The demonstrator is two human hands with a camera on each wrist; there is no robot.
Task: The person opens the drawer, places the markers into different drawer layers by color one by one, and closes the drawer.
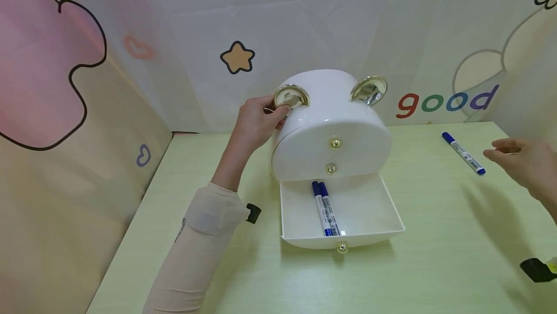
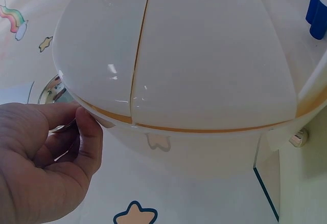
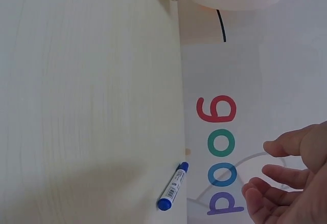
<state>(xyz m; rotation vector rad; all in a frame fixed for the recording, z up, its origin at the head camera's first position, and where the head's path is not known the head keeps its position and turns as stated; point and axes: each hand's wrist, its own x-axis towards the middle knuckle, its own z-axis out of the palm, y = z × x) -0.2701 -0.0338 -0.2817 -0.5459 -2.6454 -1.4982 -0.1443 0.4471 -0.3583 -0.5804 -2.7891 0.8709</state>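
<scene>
A white rounded box (image 1: 327, 101) with gold ear-shaped parts stands on the table, its bottom drawer (image 1: 365, 207) pulled out. Two blue-capped markers (image 1: 324, 210) lie side by side in that drawer. My left hand (image 1: 257, 121) pinches the left gold ear (image 1: 292, 95) between thumb and fingers; in the left wrist view the hand (image 2: 48, 157) covers most of that ear. Over the right part of the table, my right hand (image 1: 528, 162) hovers with loosely bent fingers and holds nothing. Just left of it lies another blue marker (image 1: 463, 153), also seen as the marker (image 3: 172, 187) in the right wrist view.
Two upper gold knobs (image 1: 335, 143) mark the closed front above the drawer. The right gold ear (image 1: 370, 90) sticks out on the other side. A printed backdrop (image 1: 196, 63) rises right behind the pale table (image 1: 435, 256).
</scene>
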